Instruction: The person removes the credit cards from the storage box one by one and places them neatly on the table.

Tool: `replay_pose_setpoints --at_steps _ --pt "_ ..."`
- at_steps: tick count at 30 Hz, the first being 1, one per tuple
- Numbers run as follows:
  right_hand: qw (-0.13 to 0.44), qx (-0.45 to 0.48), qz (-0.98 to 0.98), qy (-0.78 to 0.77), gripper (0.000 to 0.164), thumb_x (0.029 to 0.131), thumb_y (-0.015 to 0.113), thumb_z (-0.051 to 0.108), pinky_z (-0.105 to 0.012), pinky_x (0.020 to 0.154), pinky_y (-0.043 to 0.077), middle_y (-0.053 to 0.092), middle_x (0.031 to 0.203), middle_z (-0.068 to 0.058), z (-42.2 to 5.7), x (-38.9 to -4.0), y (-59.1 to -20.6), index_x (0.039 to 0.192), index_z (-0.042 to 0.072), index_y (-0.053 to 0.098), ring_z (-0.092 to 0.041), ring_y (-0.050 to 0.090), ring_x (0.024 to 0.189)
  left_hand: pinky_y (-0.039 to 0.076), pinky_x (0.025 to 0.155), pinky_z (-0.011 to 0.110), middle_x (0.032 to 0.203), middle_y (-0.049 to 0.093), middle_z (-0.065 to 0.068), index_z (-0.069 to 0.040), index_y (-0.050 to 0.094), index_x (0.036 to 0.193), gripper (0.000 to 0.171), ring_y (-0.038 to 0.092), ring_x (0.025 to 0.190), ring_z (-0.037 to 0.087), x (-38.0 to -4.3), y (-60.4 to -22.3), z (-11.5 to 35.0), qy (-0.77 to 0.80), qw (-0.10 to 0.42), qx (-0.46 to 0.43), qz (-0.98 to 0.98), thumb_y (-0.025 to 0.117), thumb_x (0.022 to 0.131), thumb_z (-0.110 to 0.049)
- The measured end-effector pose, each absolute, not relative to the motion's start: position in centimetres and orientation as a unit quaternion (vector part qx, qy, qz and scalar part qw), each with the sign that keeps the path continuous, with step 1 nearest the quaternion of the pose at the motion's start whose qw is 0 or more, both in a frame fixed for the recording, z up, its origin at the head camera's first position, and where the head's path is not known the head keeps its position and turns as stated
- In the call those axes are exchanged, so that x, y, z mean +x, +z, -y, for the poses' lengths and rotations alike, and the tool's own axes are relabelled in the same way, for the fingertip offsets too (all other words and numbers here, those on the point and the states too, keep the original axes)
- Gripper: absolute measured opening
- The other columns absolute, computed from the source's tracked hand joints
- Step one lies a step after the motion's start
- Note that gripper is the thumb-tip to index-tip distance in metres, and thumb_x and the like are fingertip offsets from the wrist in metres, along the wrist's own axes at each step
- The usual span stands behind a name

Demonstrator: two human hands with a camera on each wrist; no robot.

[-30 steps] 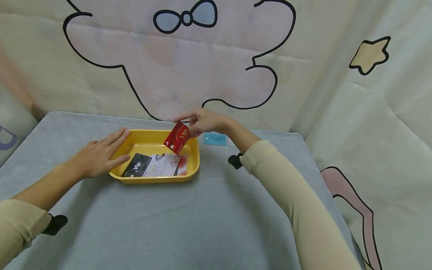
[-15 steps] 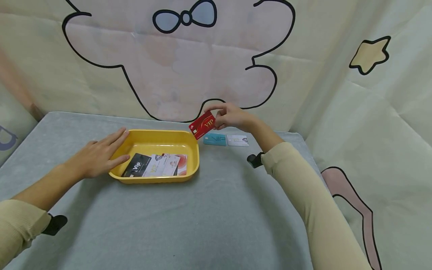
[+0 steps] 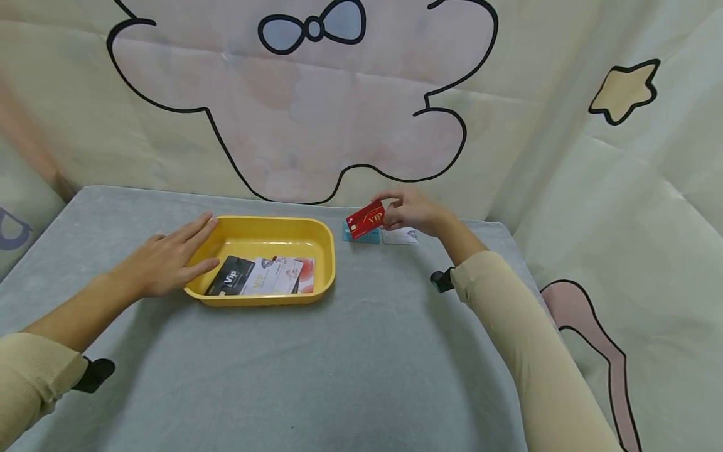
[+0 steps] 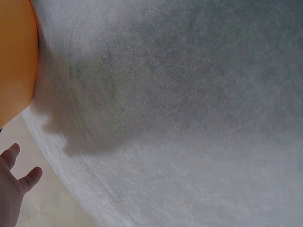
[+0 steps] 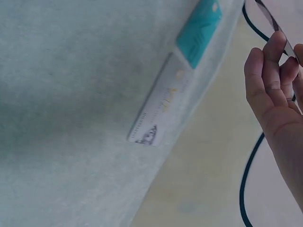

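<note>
My right hand [image 3: 415, 212] pinches a red VIP card [image 3: 364, 220] by its right end, raised and tilted near the back of the table. In the head view the card overlaps a teal VIP card [image 3: 369, 238] that lies on the cloth. Right beside the teal one lies a white VIP card [image 5: 161, 104], partly behind the right fingers in the head view. My left hand [image 3: 166, 260] rests at the left rim of a yellow tray [image 3: 265, 301], fingers outstretched. Inside the tray a black card [image 3: 230, 276], a white card [image 3: 271, 277] and a pinkish card [image 3: 307, 274] overlap.
A grey-blue cloth [image 3: 316, 376] covers the table. Behind it hangs a cream curtain [image 3: 525, 113] with cartoon outlines, close to the back edge, and it continues down the right side.
My right hand has carried the red card rightward, from over the tray to in front of the teal card. The left hand and the tray stay put.
</note>
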State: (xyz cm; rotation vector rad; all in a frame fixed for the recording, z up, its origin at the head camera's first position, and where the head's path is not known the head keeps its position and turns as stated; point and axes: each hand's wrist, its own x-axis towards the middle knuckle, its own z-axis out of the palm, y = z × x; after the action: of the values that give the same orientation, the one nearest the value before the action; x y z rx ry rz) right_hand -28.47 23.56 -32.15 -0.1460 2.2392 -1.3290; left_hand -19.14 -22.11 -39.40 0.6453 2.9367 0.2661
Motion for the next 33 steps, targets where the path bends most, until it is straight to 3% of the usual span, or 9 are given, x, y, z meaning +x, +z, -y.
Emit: replay_pose_setpoints --at_steps 4,11,24,33 --pt "0.275 -0.051 -0.822 -0.495 0.055 0.09 0.054 -0.002 -0.053 0.101 0.047 0.056 0.124 -0.021 -23.5 -28.4 -33.2 0.143 0.01 0.049 -0.037 0.062 0.105 0.03 0.1 0.074 0.165 0.008 0.019 -0.008 0.007 0.16 0.086 0.024 0.144 0.047 -19.1 -39.5 22.1 0.086 0.061 0.212 -0.972 0.045 0.099 -0.055" --pt "0.297 -0.037 -0.795 -0.528 0.06 0.088 0.053 -0.009 -0.057 0.102 0.044 0.06 0.105 -0.025 -23.6 -28.0 -34.8 0.146 0.002 0.042 -0.048 0.06 0.105 0.031 0.1 0.074 0.165 0.009 0.019 -0.007 0.008 0.16 0.085 0.024 0.145 0.047 -19.1 -39.4 22.1 0.087 0.059 0.213 -0.971 0.045 0.099 -0.054" --pt "0.328 -0.031 -0.801 -0.499 0.057 0.09 0.057 -0.002 -0.053 0.101 0.047 0.056 0.128 -0.023 -23.6 -27.5 -36.2 0.145 0.006 0.044 -0.037 0.064 0.101 0.03 0.101 0.074 0.166 0.008 0.019 -0.008 0.006 0.16 0.085 0.024 0.144 0.047 -19.1 -39.4 22.1 0.088 0.06 0.213 -0.971 0.045 0.1 -0.054" --pt "0.349 -0.048 -0.84 -0.413 0.049 0.094 0.061 0.006 -0.045 0.092 0.054 0.062 0.117 -0.021 -24.1 -27.1 -36.8 0.141 0.008 0.048 -0.031 0.069 0.091 0.03 0.101 0.075 0.166 0.008 0.019 -0.008 0.006 0.16 0.086 0.024 0.144 0.047 -19.1 -39.4 22.0 0.088 0.061 0.211 -0.972 0.045 0.099 -0.054"
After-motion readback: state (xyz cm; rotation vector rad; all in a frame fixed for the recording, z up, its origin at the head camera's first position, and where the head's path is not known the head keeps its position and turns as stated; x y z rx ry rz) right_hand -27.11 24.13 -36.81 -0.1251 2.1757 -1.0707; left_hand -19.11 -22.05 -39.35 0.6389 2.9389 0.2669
